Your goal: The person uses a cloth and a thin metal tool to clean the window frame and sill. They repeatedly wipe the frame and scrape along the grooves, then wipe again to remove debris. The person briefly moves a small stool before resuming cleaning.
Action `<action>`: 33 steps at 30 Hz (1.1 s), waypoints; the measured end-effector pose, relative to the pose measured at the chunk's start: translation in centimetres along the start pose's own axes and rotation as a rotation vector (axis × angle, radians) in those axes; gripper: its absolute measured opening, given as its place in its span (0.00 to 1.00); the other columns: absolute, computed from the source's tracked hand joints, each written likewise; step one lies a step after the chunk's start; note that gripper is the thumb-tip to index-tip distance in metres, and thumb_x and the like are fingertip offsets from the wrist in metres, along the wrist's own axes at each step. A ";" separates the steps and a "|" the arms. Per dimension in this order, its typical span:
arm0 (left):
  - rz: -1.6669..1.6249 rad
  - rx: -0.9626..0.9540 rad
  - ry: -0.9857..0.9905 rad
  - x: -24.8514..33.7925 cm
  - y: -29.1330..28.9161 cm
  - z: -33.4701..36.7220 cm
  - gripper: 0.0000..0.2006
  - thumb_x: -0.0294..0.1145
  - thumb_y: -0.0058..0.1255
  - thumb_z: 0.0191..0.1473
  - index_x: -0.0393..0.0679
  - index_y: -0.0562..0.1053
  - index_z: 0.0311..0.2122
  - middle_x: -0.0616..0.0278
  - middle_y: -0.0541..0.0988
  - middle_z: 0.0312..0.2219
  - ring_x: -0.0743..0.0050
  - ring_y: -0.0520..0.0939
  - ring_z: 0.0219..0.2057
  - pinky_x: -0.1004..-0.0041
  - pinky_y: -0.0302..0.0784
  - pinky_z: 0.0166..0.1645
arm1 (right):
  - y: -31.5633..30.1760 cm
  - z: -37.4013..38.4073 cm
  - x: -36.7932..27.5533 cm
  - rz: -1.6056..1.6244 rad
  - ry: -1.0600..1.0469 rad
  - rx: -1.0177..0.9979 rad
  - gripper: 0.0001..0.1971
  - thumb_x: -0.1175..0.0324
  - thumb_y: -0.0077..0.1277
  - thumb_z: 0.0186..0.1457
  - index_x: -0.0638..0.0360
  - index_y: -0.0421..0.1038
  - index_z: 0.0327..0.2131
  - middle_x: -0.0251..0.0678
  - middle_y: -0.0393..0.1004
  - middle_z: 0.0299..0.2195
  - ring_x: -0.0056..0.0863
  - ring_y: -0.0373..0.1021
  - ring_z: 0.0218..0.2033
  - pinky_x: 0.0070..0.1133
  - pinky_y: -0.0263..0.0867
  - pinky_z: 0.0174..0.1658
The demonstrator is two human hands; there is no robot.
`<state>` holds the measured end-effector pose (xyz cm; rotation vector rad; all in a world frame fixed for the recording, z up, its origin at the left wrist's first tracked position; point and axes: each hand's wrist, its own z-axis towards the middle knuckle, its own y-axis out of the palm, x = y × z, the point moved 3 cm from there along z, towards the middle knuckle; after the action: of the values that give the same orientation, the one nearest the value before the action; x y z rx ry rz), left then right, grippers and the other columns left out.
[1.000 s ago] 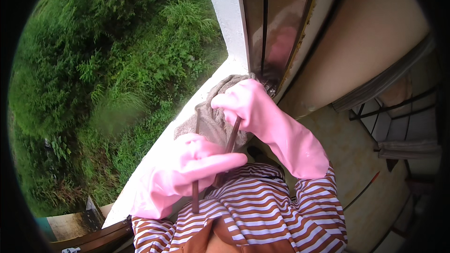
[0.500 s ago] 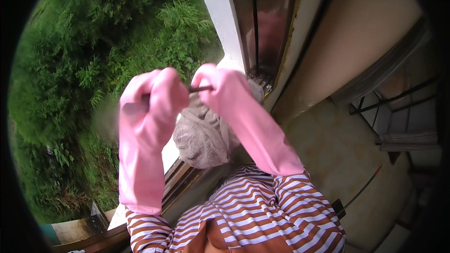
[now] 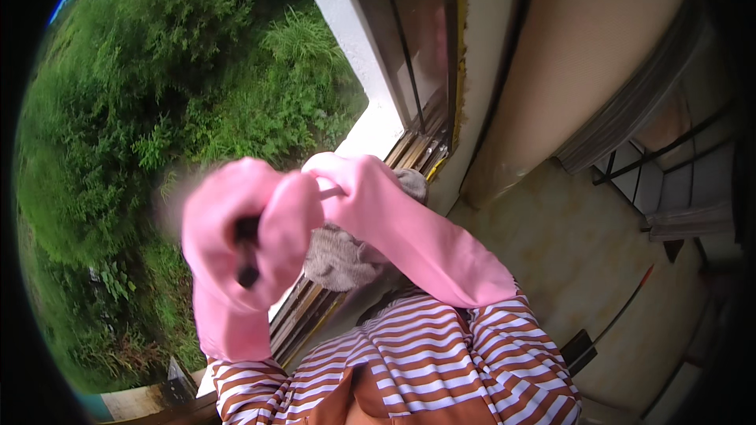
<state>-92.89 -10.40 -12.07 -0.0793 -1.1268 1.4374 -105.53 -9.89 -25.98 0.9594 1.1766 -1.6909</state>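
My left hand, in a pink rubber glove, is closed around a dark, thin stick-like tool. Dark parts of it show between the fingers, and motion blurs this hand. My right hand, gloved the same way, is beside it with bent fingers closed at the stick's other end, mostly hidden by the glove. What kind of tool it is I cannot make out. Beneath both hands a grey-beige towel lies bunched on the window track, partly covered by the right glove.
Green bushes grow outside, left of the white outer ledge. A window pane stands at the far end of the track. On the right are a beige wall, a grey curtain and a thin red-tipped stick over the floor.
Both hands have come down and nearer in the picture, and the left has turned. The stick between them is now mostly hidden. More of the far window track shows.
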 end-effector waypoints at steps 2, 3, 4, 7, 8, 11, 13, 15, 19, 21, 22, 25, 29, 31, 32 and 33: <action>0.127 -0.035 0.050 0.3 1.9 -0.3 0.11 0.26 0.55 0.59 0.43 0.76 0.23 0.66 0.74 0.18 0.70 0.76 0.22 0.65 0.75 0.33 | -1.9 1.5 2.5 -0.070 -0.088 0.089 0.09 0.79 0.58 0.55 0.57 0.81 0.40 0.46 0.82 0.29 0.35 0.79 0.28 0.29 0.74 0.32; 0.228 0.053 0.158 -0.1 2.9 -1.2 0.11 0.25 0.54 0.60 0.43 0.76 0.23 0.65 0.76 0.19 0.69 0.77 0.24 0.66 0.75 0.32 | -2.7 2.4 3.6 -0.145 -0.182 0.128 0.10 0.82 0.56 0.53 0.58 0.80 0.37 0.45 0.81 0.28 0.35 0.79 0.27 0.28 0.73 0.31; 0.146 0.075 0.143 -1.3 2.9 -2.2 0.10 0.25 0.54 0.59 0.43 0.76 0.24 0.63 0.76 0.19 0.68 0.77 0.23 0.65 0.75 0.32 | -2.6 2.4 3.3 -0.221 -0.207 0.071 0.13 0.84 0.55 0.53 0.55 0.81 0.38 0.43 0.80 0.26 0.33 0.76 0.24 0.28 0.71 0.28; 0.082 0.072 -0.005 -1.3 2.0 -2.9 0.15 0.31 0.53 0.62 0.46 0.76 0.21 0.67 0.78 0.19 0.73 0.76 0.21 0.69 0.73 0.30 | -1.5 1.5 2.2 -0.234 0.118 -0.135 0.13 0.83 0.57 0.54 0.52 0.82 0.39 0.41 0.81 0.27 0.32 0.75 0.25 0.30 0.71 0.30; 0.184 0.033 -0.067 0.4 0.8 -2.5 0.11 0.22 0.52 0.54 0.45 0.77 0.20 0.67 0.79 0.19 0.72 0.78 0.20 0.68 0.74 0.27 | -0.7 0.9 0.7 -0.222 0.188 -0.228 0.13 0.82 0.58 0.55 0.52 0.82 0.39 0.40 0.82 0.28 0.30 0.76 0.26 0.30 0.71 0.30; 0.220 0.055 0.117 1.7 0.0 -3.7 0.13 0.23 0.54 0.52 0.48 0.77 0.17 0.71 0.81 0.18 0.75 0.78 0.19 0.72 0.75 0.27 | -0.4 -0.7 0.2 -0.281 -0.095 -0.049 0.08 0.73 0.58 0.61 0.48 0.82 0.42 0.39 0.83 0.31 0.35 0.80 0.33 0.32 0.77 0.37; 0.106 0.046 0.017 1.1 0.9 -4.5 0.10 0.26 0.55 0.56 0.44 0.81 0.23 0.67 0.82 0.21 0.70 0.78 0.21 0.69 0.74 0.28 | -1.4 -0.4 1.7 -0.372 -0.189 0.093 0.07 0.73 0.61 0.55 0.52 0.81 0.39 0.41 0.82 0.30 0.40 0.79 0.31 0.33 0.78 0.37; 0.090 -0.080 -0.024 0.1 2.3 -4.2 0.08 0.28 0.55 0.61 0.40 0.82 0.30 0.63 0.81 0.23 0.66 0.78 0.25 0.65 0.74 0.31 | -2.4 0.3 4.4 -0.320 -0.263 0.137 0.10 0.75 0.63 0.48 0.55 0.80 0.37 0.41 0.81 0.30 0.42 0.78 0.31 0.34 0.78 0.38; -0.009 0.027 0.065 -2.2 3.3 -6.0 0.09 0.25 0.53 0.63 0.43 0.78 0.28 0.65 0.82 0.24 0.65 0.79 0.24 0.66 0.76 0.32 | -2.8 0.1 3.9 -0.322 -0.349 0.103 0.11 0.78 0.61 0.48 0.54 0.81 0.37 0.40 0.81 0.31 0.42 0.79 0.32 0.34 0.78 0.38; 0.081 0.015 -0.012 -2.6 3.0 -5.9 0.13 0.27 0.50 0.64 0.44 0.78 0.26 0.65 0.80 0.22 0.67 0.79 0.23 0.68 0.75 0.31 | -2.4 1.0 3.7 -0.380 -0.134 -0.016 0.12 0.79 0.61 0.50 0.53 0.82 0.39 0.40 0.81 0.31 0.41 0.79 0.32 0.33 0.77 0.39; 0.101 0.057 -0.120 -3.1 3.3 -5.8 0.14 0.28 0.49 0.64 0.44 0.77 0.25 0.65 0.80 0.21 0.68 0.78 0.22 0.69 0.74 0.31 | -2.2 1.0 3.5 -0.407 -0.011 -0.086 0.13 0.79 0.61 0.50 0.53 0.82 0.39 0.40 0.81 0.31 0.40 0.79 0.33 0.32 0.77 0.39; -0.094 0.044 -0.218 -2.6 2.3 -4.0 0.16 0.28 0.49 0.63 0.42 0.77 0.21 0.65 0.79 0.19 0.73 0.78 0.21 0.70 0.72 0.30 | -1.9 0.0 2.7 -0.315 0.202 -0.087 0.12 0.77 0.59 0.54 0.50 0.82 0.41 0.40 0.82 0.31 0.37 0.79 0.33 0.31 0.76 0.38; -0.042 0.118 -0.381 0.7 1.4 -1.8 0.14 0.30 0.53 0.62 0.39 0.79 0.24 0.65 0.79 0.21 0.75 0.78 0.26 0.71 0.73 0.34 | -1.9 0.0 0.1 -0.191 0.317 -0.197 0.14 0.78 0.60 0.54 0.48 0.82 0.43 0.39 0.81 0.30 0.31 0.76 0.30 0.32 0.74 0.37; 0.036 0.162 -0.373 -1.7 2.3 -3.8 0.15 0.33 0.53 0.63 0.39 0.79 0.24 0.65 0.78 0.22 0.74 0.79 0.28 0.70 0.73 0.35 | -4.4 1.0 0.0 -0.157 0.369 -0.213 0.13 0.79 0.60 0.53 0.51 0.82 0.41 0.42 0.82 0.33 0.34 0.78 0.32 0.33 0.76 0.39; 0.069 0.220 -0.363 -3.0 3.0 -5.2 0.15 0.34 0.53 0.64 0.40 0.78 0.24 0.65 0.78 0.22 0.73 0.79 0.28 0.70 0.73 0.35 | -3.4 1.4 2.8 -0.199 0.039 -0.047 0.10 0.79 0.59 0.57 0.52 0.82 0.40 0.41 0.83 0.35 0.32 0.79 0.33 0.31 0.76 0.39; 0.063 0.173 -0.286 -2.7 3.2 -4.9 0.15 0.33 0.53 0.63 0.40 0.78 0.23 0.65 0.78 0.21 0.72 0.78 0.26 0.69 0.72 0.34 | -3.2 1.3 3.2 -0.226 0.046 -0.049 0.10 0.79 0.59 0.57 0.52 0.82 0.40 0.41 0.83 0.35 0.32 0.79 0.33 0.31 0.76 0.39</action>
<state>-91.43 -9.05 -18.19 0.2210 -1.2332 1.6333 -109.77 -11.17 -27.56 0.8656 1.3944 -1.8146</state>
